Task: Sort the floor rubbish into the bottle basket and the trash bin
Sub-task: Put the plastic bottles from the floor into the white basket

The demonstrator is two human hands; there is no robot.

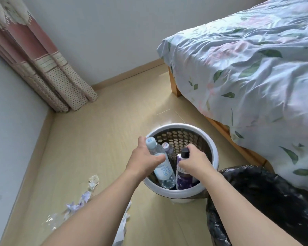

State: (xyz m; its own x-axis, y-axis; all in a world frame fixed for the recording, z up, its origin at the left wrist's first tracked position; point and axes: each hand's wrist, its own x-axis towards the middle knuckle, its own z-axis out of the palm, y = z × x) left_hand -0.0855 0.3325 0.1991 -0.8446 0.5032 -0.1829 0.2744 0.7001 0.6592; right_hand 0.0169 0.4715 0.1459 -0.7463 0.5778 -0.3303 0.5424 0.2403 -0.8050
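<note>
A white round basket (214,150) with a perforated dark inside stands on the floor in front of me. My left hand (142,158) grips a clear water bottle (163,170) with a pale blue cap, held inside the basket's mouth. My right hand (196,161) grips a purple bottle (183,178) with a black cap, also inside the basket. A third small bottle (168,148) with a patterned cap lies deeper in the basket behind them. The trash bin (267,196), lined with a black bag, stands just right of the basket. Crumpled wrappers (92,181) and torn paper (75,205) lie on the floor at lower left.
A bed (247,68) with a floral sheet fills the right side, its wooden frame close to the basket and bin. Patterned curtains (48,68) hang in the far left corner. A white bag or paper (122,226) lies under my left forearm. Walls close off the left and back.
</note>
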